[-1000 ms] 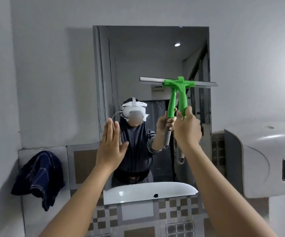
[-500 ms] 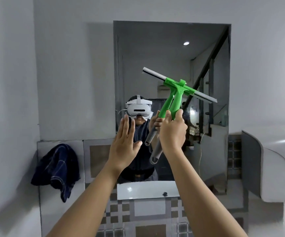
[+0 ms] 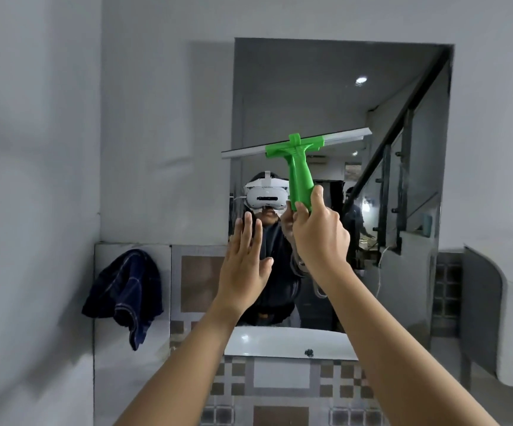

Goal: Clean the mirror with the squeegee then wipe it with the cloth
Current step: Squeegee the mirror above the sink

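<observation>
Gripping the bright green plastic squeegee (image 3: 298,161) by its handle in my right hand (image 3: 319,238), blade tilted across the rectangular wall mirror (image 3: 326,96), left hand (image 3: 243,272) raised flat, empty; dark blue cloth (image 3: 126,290) hanging left.

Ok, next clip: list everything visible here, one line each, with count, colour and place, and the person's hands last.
mirror: one, frameless, on the grey wall, centre.
squeegee: one, green handle, silver blade, raised in front of the mirror, blade tilted.
cloth: one, dark blue, hanging on the wall left of the mirror.
sink: one, white, below the mirror.
dispenser: one, white, on the wall at right.
tiles: brown, grey and white, under the sink.
left hand: open, flat, empty.
right hand: gripping the squeegee handle.
</observation>
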